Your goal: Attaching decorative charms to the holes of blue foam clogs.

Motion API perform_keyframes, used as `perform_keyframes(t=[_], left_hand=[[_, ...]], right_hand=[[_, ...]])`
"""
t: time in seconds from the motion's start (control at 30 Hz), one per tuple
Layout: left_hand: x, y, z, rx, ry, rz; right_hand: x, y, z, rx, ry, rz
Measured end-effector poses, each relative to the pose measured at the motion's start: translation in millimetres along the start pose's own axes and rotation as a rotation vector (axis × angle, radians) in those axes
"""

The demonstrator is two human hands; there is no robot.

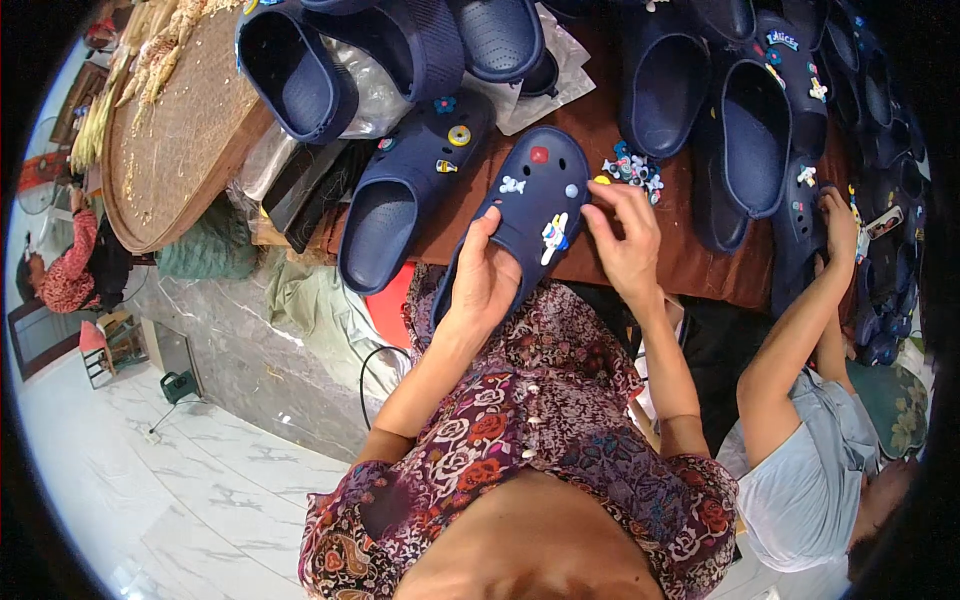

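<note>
My left hand (480, 275) grips a navy clog (530, 205), with the thumb over the edge of its foot opening and the fingers inside. The clog carries a red square charm (540, 155), a pale bear-shaped charm (512, 185), a light-blue round charm (571, 190) and a white-and-blue figure charm (555, 236). At the clog's right edge my right hand (628, 235) has thumb and forefinger bent in a pinch; whatever is between them is too small to make out. A small yellow piece (602, 180) shows by the forefinger. Just beyond lies a pile of loose charms (632, 168).
Another decorated navy clog (385, 220) lies left on the brown tabletop (590, 262), and several clogs stand along the back and right. A co-worker's hand (840, 225) is among clogs at right. A round woven tray (180, 120) stands far left; clear plastic (560, 85) lies behind.
</note>
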State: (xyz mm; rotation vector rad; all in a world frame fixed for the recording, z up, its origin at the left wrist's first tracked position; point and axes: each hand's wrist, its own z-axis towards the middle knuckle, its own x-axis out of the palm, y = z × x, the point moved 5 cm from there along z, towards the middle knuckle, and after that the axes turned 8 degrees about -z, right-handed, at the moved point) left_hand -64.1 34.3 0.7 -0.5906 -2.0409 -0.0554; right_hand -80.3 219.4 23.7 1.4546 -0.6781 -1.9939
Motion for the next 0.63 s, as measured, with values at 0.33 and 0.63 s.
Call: perform_keyframes(t=[0.33, 0.63], left_hand=[[-18.4, 15.4, 14.3, -0.099, 0.018, 0.094], [-15.0, 15.2, 18.7, -0.141, 0.131, 0.078]], right_hand=[[15.8, 9.2, 5.7, -0.116, -0.042, -0.076], [12.6, 4.0, 24.9, -0.098, 0.04, 0.026]])
